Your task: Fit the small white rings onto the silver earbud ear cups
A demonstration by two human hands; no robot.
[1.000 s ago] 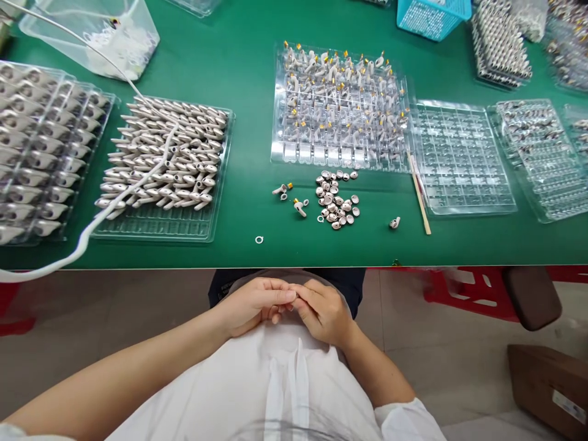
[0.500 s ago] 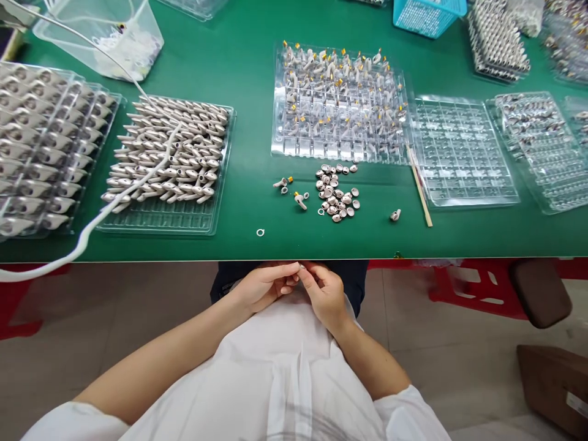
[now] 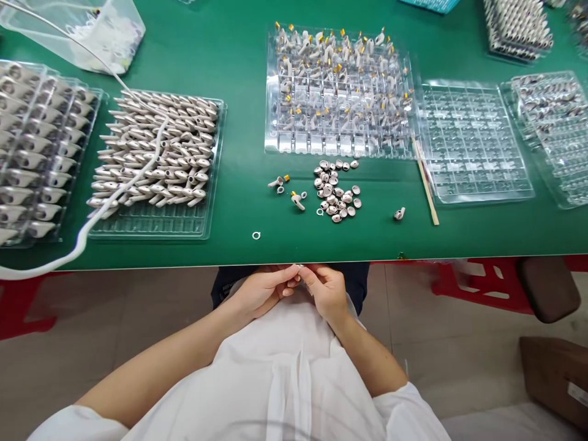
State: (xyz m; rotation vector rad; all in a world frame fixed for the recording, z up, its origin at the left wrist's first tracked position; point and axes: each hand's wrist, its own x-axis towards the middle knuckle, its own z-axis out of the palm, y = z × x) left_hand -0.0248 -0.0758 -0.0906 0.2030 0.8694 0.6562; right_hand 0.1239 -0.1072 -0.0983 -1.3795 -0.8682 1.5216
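Note:
Just below the table's front edge, my left hand (image 3: 269,290) and my right hand (image 3: 327,293) meet in front of my lap, thumbs and fingertips pinched together. Between the tips a tiny pale bit shows, too small and covered to name. On the table beyond them lie a loose white ring (image 3: 256,235), a small curved part with a yellow tab (image 3: 298,201), a similar part (image 3: 277,182) beside it, and a pile of small silver-beige oval caps (image 3: 331,191). Farther right sits a single beige part (image 3: 399,214).
A tray of yellow-tabbed parts (image 3: 340,144) lies behind the caps, a clear compartment tray (image 3: 478,144) right of it. A wooden stick (image 3: 427,184) lies between. Left are a tray of beige shells (image 3: 156,153), a white cable (image 3: 80,242) across it, and a plastic tub (image 3: 131,37).
The view has shifted slightly, so the trays sit a little differently in the picture. My hands stay pinched together in nearly the same place.

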